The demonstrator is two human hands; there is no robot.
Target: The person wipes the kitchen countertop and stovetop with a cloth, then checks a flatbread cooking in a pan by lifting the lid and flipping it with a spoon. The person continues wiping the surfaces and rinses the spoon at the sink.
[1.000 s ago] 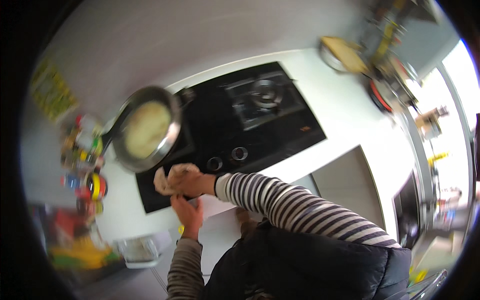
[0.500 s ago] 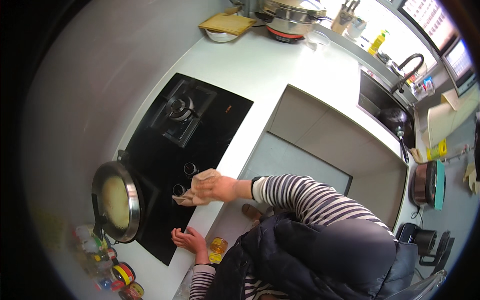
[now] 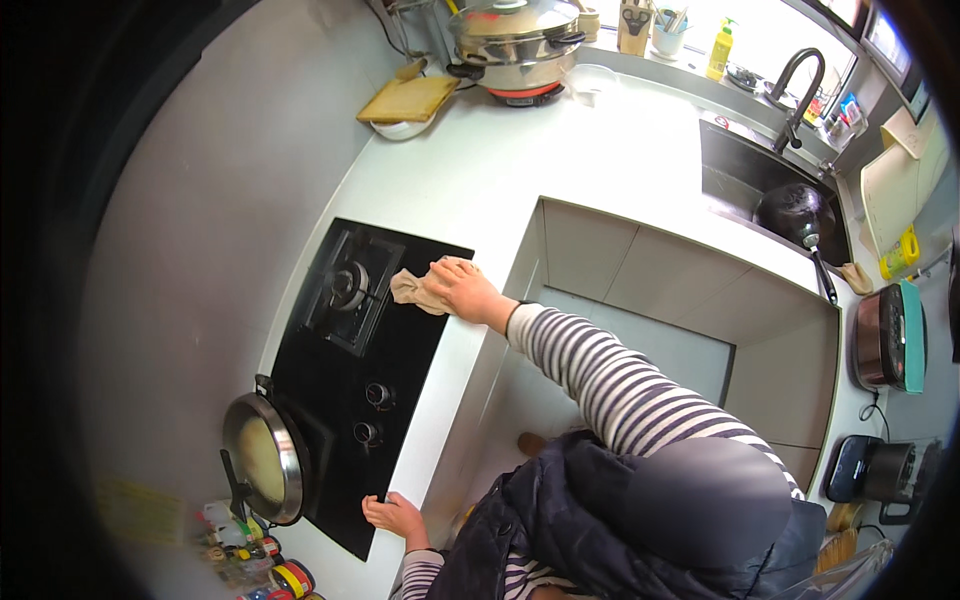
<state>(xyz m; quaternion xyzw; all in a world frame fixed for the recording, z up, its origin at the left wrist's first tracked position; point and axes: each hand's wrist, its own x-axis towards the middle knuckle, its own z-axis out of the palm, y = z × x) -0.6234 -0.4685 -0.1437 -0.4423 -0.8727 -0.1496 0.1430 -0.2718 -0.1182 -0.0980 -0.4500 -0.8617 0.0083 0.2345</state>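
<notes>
A beige cloth point(image 3: 408, 290) is bunched under my right hand point(image 3: 462, 287), which presses it onto the black glass hob point(image 3: 400, 345) near its front edge, beside the far burner point(image 3: 348, 286). My left hand point(image 3: 397, 515) holds nothing; its fingers are loosely bent and apart at the hob's near front corner. Between my hands are two control knobs point(image 3: 378, 394) on the glass. A steel frying pan point(image 3: 289, 458) with a pale yellowish layer inside sits over the near burner, which it hides.
Bottles and jars point(image 3: 292, 577) crowd the counter by the pan. A steel steamer pot point(image 3: 515, 65) and a cutting board point(image 3: 408, 99) stand at the far end. The sink point(image 3: 735, 165) at right holds a black pan point(image 3: 790, 212). A rice cooker point(image 3: 880, 335) stands nearer.
My right hand has carried the cloth along the hob's front edge, from beside the knobs to near the far burner. My left hand stays by the near corner. The view has shifted.
</notes>
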